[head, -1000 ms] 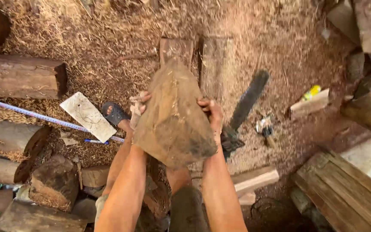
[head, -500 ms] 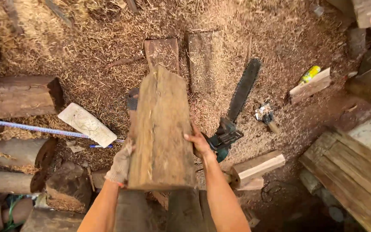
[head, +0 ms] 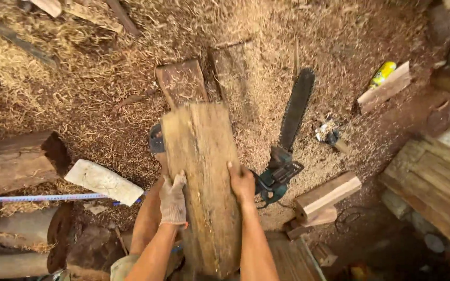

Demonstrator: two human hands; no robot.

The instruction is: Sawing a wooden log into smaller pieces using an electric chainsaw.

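Observation:
A long rough wooden slab (head: pixel 204 177) stands nearly upright in front of me, its upper end pointing away. My left hand (head: pixel 173 200), in a worn work glove, grips its left edge. My right hand (head: pixel 241 182), bare, grips its right edge. A chainsaw (head: pixel 287 140) with a black bar and teal body lies on the sawdust just right of the slab. Two flat wood pieces (head: pixel 183 83) lie beyond the slab's far end.
Sawdust and shavings cover the ground. Logs (head: pixel 16 161) lie at left, with a pale wood block (head: pixel 102 181) and a blue measuring tape (head: pixel 37 198). A cut block (head: pixel 326 196) sits right of the chainsaw, a yellow can (head: pixel 383 74) and stacked planks (head: pixel 438 182) farther right.
The slab has been turned from end-on to its broad face and tipped upright. Both hands slid down to its side edges.

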